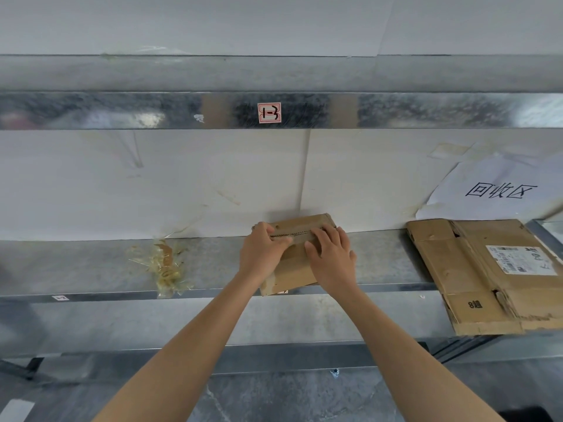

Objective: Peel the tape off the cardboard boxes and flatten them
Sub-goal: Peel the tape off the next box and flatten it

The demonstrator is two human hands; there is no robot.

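Both hands work the small box [294, 269], which lies mid-tabletop [91, 263] with its far end at the wall. My left hand [262, 251] has its fingers pinching the top seam, and my right hand [330, 255] has its fingers curled over it. The box's long axis runs from me towards the wall, skewed slightly right. Its near corner sits at the front edge, so I judge a hard tug could drag it off.

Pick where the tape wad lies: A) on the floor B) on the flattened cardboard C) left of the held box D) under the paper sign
C: the tape wad lies on the shelf, left of the box; the flattened cardboard is far right.
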